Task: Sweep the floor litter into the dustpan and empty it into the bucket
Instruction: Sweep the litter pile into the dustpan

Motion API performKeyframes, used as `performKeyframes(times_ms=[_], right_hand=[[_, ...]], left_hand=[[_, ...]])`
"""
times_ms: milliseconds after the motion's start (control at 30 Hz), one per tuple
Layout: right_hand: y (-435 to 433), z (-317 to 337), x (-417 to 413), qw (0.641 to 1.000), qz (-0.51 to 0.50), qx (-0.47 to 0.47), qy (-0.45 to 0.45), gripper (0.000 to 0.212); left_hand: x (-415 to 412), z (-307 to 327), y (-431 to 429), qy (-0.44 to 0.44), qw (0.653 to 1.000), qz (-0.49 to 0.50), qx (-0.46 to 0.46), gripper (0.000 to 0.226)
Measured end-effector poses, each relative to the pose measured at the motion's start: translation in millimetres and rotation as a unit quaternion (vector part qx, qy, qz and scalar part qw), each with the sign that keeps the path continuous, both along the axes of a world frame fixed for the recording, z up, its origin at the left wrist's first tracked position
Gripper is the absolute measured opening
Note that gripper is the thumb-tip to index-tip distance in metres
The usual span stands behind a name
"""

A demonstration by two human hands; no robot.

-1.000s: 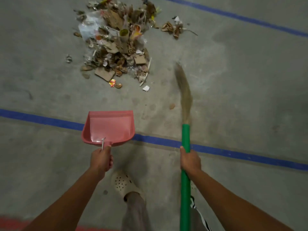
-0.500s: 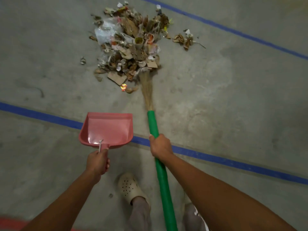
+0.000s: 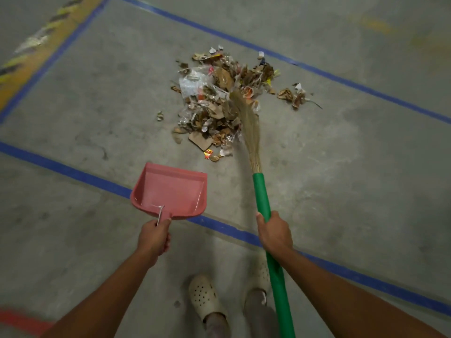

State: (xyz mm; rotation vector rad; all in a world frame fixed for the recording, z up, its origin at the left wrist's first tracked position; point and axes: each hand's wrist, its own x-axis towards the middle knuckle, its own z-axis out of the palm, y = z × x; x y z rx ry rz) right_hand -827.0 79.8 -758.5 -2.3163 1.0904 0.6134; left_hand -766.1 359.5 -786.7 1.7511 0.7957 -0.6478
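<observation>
1. The left hand (image 3: 154, 237) grips the handle of the pink dustpan (image 3: 170, 191), held near the litter pile (image 3: 219, 103).
2. The right hand (image 3: 274, 232) grasps the green broom (image 3: 262, 193); its bristles lie against the pile's right side on the floor (image 3: 341, 167).

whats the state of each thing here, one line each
dustpan, empty, no litter in it yet
broom, bristles down in the right side of the pile
litter pile, heaped ahead of the dustpan, not touching it
stray scraps, lying apart, right of the pile
left hand, holds the dustpan handle
right hand, holds the broom's green handle
</observation>
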Motion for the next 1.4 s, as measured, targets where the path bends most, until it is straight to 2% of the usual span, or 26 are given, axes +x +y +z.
performKeyframes(times_ms=[300, 500, 600, 733, 833, 1000, 1100, 1400], right_hand=[[4.7, -34.1, 6.4, 0.987, 0.156, 0.025, 0.028, 0.042], [3.1, -85.9, 51.0, 0.967, 0.217, 0.087, 0.102, 0.045], [-17.2, -109.2, 71.9, 0.964, 0.209, 0.099, 0.134, 0.046], [-63.6, -117.9, 92.8, 0.974, 0.177, 0.06, 0.127, 0.046], [-106.1, -106.4, 97.4, 0.98, 0.166, 0.035, 0.105, 0.041], [-175.8, -81.8, 76.2, 0.971, 0.226, 0.004, 0.08, 0.043], [-201.3, -66.6, 66.2, 0.972, 0.226, -0.01, 0.069, 0.044], [-223.4, -60.2, 108.4, 0.997, 0.055, -0.008, 0.044, 0.04]], left_hand=[[0.7, -11.1, -1.9, 0.018, 1.0, 0.011, 0.022, 0.029], [11.6, -30.1, 6.6, 0.032, 0.998, 0.018, 0.059, 0.035], [23.8, -37.3, 5.0, 0.04, 0.996, 0.019, 0.074, 0.037], [45.6, -42.3, -11.1, 0.048, 0.994, 0.027, 0.091, 0.035], [67.1, -43.5, -35.5, 0.056, 0.994, 0.033, 0.086, 0.034], [112.3, -36.5, -97.9, 0.055, 0.996, 0.029, 0.057, 0.038], [141.2, -30.1, -128.1, 0.053, 0.997, 0.006, 0.047, 0.038], [208.4, -28.1, -145.4, 0.048, 0.996, -0.055, 0.048, 0.037]])
